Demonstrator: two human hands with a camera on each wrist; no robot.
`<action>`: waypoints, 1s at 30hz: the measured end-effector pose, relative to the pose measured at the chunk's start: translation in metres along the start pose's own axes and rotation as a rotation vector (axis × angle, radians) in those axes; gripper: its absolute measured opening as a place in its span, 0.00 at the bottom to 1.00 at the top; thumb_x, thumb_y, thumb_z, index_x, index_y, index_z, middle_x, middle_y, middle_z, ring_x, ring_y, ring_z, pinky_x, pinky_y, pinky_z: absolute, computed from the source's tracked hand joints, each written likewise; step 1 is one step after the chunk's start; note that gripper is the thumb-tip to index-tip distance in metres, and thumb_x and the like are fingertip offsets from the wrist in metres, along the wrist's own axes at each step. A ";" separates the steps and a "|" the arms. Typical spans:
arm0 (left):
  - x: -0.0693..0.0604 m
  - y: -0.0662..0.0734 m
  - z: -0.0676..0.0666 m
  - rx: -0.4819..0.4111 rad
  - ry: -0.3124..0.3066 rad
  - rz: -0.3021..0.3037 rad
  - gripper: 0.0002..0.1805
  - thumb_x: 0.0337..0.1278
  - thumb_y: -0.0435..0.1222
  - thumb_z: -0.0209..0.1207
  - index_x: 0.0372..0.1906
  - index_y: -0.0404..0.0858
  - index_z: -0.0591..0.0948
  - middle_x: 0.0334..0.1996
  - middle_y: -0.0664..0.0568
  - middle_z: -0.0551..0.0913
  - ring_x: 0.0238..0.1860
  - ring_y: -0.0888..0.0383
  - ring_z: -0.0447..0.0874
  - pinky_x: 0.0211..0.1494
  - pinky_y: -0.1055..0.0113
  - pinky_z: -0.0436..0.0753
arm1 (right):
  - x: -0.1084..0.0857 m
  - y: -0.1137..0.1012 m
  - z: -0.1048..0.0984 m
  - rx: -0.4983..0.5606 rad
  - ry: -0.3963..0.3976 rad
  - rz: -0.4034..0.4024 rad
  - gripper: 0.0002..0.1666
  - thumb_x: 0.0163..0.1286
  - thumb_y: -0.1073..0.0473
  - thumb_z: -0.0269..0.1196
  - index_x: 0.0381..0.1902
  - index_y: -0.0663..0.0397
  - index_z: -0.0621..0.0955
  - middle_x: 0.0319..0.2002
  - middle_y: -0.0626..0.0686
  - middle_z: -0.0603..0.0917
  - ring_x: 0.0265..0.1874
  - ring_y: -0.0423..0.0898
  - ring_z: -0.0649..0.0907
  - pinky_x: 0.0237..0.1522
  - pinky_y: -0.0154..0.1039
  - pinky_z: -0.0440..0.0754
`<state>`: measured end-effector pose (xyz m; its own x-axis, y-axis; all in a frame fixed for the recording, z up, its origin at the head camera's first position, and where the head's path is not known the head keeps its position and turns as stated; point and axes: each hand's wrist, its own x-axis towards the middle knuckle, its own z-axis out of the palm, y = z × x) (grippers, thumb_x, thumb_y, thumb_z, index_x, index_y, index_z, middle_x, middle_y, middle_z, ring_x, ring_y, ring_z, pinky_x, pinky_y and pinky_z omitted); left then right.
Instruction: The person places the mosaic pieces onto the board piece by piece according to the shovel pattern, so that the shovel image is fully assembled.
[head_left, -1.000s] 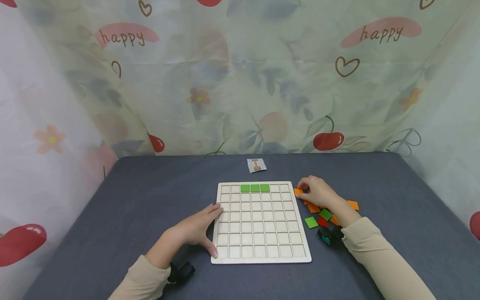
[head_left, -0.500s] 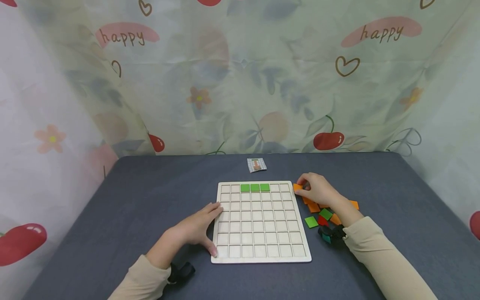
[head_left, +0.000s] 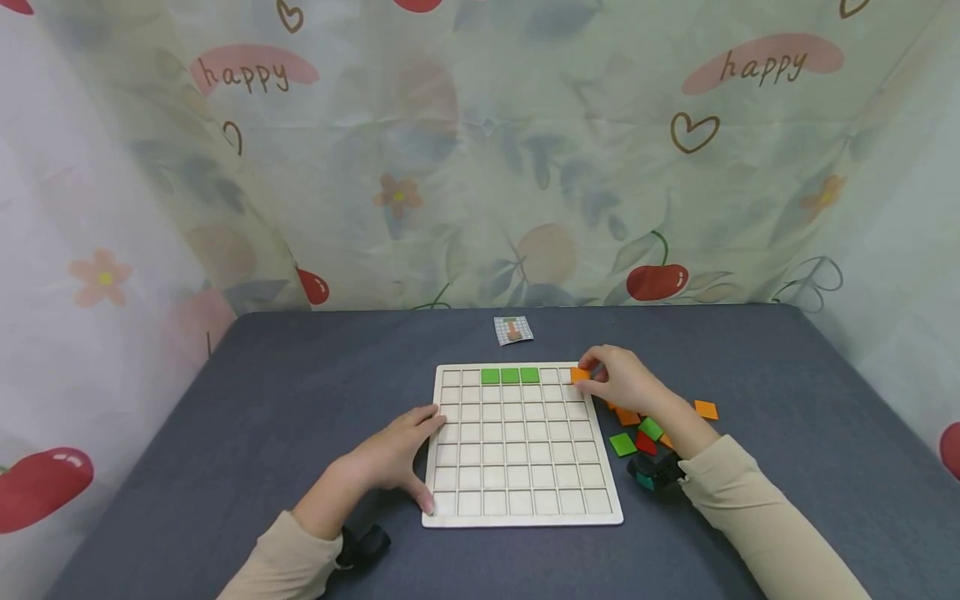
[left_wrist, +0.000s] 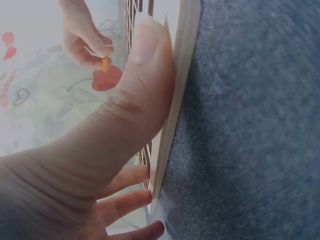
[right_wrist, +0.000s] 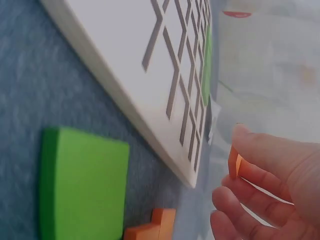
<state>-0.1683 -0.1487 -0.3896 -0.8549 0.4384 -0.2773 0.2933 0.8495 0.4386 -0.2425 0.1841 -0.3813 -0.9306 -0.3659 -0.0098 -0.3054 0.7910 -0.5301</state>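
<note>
A white grid board point(head_left: 525, 433) lies on the dark cloth, with three green tiles point(head_left: 510, 376) side by side in its far row. The left hand point(head_left: 393, 454) rests along the board's left edge, thumb at the near corner and fingers spread, as the left wrist view also shows. At the far right corner, the right hand point(head_left: 626, 383) pinches an orange tile point(head_left: 580, 375) between thumb and fingers. In the right wrist view this orange tile point(right_wrist: 234, 162) is held up, off the board point(right_wrist: 125, 95).
Right of the board lie loose orange tiles point(head_left: 628, 417), green tiles point(head_left: 622, 444) and a red tile point(head_left: 645, 442), partly behind the right wrist. A separate orange tile point(head_left: 706, 409) lies farther right. A small picture card point(head_left: 513, 331) lies beyond the board.
The right hand, pinching the orange tile, has moved left from beside the board to over its far right corner. The left hand has stayed in place.
</note>
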 end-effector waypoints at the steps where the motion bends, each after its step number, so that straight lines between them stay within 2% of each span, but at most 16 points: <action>1: 0.000 0.000 0.000 0.004 0.001 -0.002 0.65 0.14 0.50 0.78 0.69 0.35 0.60 0.72 0.40 0.55 0.72 0.42 0.53 0.70 0.48 0.61 | 0.000 -0.001 0.001 0.001 -0.001 -0.006 0.18 0.61 0.58 0.65 0.46 0.63 0.78 0.41 0.59 0.80 0.30 0.45 0.76 0.30 0.34 0.77; 17: 0.000 -0.003 0.001 0.023 0.021 0.033 0.64 0.13 0.50 0.78 0.68 0.33 0.62 0.71 0.39 0.57 0.71 0.40 0.54 0.69 0.47 0.61 | 0.007 -0.023 0.022 0.021 -0.023 -0.126 0.17 0.59 0.58 0.66 0.45 0.63 0.81 0.37 0.55 0.82 0.31 0.43 0.79 0.35 0.34 0.79; 23: 0.000 -0.002 0.000 0.039 0.020 0.041 0.64 0.13 0.51 0.78 0.68 0.33 0.62 0.70 0.39 0.58 0.71 0.40 0.55 0.69 0.47 0.62 | 0.012 -0.034 0.029 0.036 -0.032 -0.135 0.16 0.59 0.58 0.67 0.42 0.62 0.80 0.36 0.55 0.81 0.30 0.42 0.78 0.35 0.33 0.78; 30: 0.001 -0.003 0.000 0.047 0.017 0.041 0.65 0.13 0.52 0.78 0.68 0.33 0.62 0.70 0.39 0.57 0.71 0.41 0.55 0.69 0.47 0.62 | 0.017 -0.041 0.037 0.043 -0.022 -0.142 0.15 0.59 0.59 0.67 0.42 0.62 0.80 0.38 0.57 0.80 0.33 0.44 0.81 0.38 0.37 0.80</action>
<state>-0.1699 -0.1508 -0.3914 -0.8485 0.4688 -0.2453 0.3480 0.8438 0.4086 -0.2386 0.1273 -0.3908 -0.8738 -0.4838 0.0494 -0.4242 0.7087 -0.5637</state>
